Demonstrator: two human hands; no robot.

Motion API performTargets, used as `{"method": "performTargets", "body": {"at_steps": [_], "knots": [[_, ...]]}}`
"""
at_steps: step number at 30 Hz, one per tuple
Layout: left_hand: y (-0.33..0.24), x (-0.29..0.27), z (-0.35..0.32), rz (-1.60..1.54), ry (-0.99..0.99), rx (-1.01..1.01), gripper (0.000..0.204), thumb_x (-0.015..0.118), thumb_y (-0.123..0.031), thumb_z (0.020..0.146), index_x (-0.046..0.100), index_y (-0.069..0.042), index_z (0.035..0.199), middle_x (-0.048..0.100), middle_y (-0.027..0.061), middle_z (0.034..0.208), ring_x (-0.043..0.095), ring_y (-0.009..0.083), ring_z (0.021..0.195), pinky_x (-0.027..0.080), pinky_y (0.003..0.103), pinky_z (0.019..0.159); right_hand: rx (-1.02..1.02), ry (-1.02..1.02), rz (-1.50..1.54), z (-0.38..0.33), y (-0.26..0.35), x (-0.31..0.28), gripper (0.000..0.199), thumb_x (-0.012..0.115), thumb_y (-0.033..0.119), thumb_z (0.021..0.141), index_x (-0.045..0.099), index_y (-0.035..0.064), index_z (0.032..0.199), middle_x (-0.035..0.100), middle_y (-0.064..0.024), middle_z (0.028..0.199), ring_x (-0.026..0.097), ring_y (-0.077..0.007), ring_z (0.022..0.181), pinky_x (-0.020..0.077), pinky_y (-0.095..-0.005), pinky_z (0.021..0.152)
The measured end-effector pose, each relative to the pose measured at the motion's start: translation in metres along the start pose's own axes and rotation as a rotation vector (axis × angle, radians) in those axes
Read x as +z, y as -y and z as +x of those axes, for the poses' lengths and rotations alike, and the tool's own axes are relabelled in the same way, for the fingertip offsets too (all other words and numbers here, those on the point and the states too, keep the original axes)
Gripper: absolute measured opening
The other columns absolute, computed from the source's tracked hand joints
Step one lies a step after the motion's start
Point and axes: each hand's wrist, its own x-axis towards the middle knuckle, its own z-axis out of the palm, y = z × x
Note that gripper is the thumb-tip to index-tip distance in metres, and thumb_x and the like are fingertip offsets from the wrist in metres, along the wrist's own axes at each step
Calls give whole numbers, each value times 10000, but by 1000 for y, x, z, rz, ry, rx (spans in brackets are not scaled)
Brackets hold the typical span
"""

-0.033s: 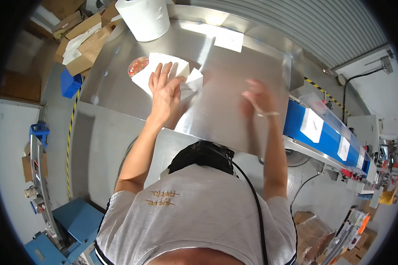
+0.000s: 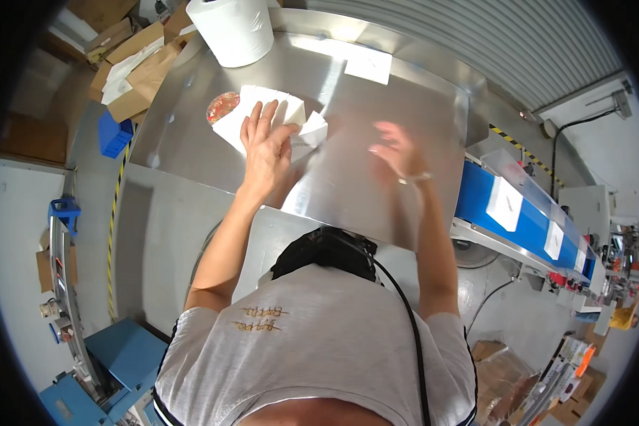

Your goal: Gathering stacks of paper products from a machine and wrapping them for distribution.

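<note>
A fanned stack of white paper packets [image 2: 228,131] lies at the left of the metal table. My left hand [image 2: 266,149] rests on top of it, fingers stretched out and thumb apart near the loose packets on its right side. Touching the stack's far left is a round, clear-looking dish with red bits [image 2: 224,108]. My right hand [image 2: 399,150] hovers over the table's right half, slightly blurred, with thumb and fingers apart and nothing in it. A single white packet [image 2: 368,66] lies flat toward the table's far edge.
Beyond the stack stands a big white roll [image 2: 231,34]. To my right runs a blue conveyor belt [image 2: 473,192] carrying several white packets [image 2: 505,204] behind a clear side guard. Open cardboard boxes [image 2: 138,78] and a blue bin [image 2: 113,135] sit off the table's left side.
My right hand has moved left, away from the conveyor and toward the stack. The packets on the belt have shifted slightly to the right. My left hand stays on the stack.
</note>
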Motion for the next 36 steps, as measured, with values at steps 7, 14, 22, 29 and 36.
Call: {"method": "performTargets", "body": {"at_steps": [7,14,22,29,36], "knots": [[-2,-6,10,29,79,-29,413,670,-97,710,612,-131,1117,349,216,1405,231,414,1342,150,529,1082,-210,131,31,62,6,85,508,715,210,782,511,66,1224,541,-119,1203,549,-243,1060,447,-321,898],[22,-4,14,106,-44,-27,401,612,39,735,623,-81,1118,492,226,1281,435,394,1218,342,470,1005,348,-226,238,-8,-78,19,331,647,281,859,582,21,1054,628,-52,960,565,-133,886,465,-307,771],[20,-3,9,49,-58,-50,335,592,63,730,672,-74,1024,531,174,1248,435,368,1223,337,465,1009,701,-610,-628,-116,-119,-154,675,620,545,789,546,33,1223,563,-245,1196,526,-356,1153,417,-412,964],[15,1,11,48,-23,-55,297,589,58,731,680,-98,968,484,159,1304,368,366,1281,206,523,1065,120,-416,-351,-27,-76,-73,275,652,161,801,611,144,1072,672,-80,926,659,-253,788,520,-361,706],[12,-5,14,33,47,-45,302,616,32,705,678,-125,954,416,169,1361,290,404,1317,182,547,1068,51,356,308,80,26,85,560,729,239,760,512,107,1260,422,-121,1353,444,-236,1209,410,-334,954]]}}
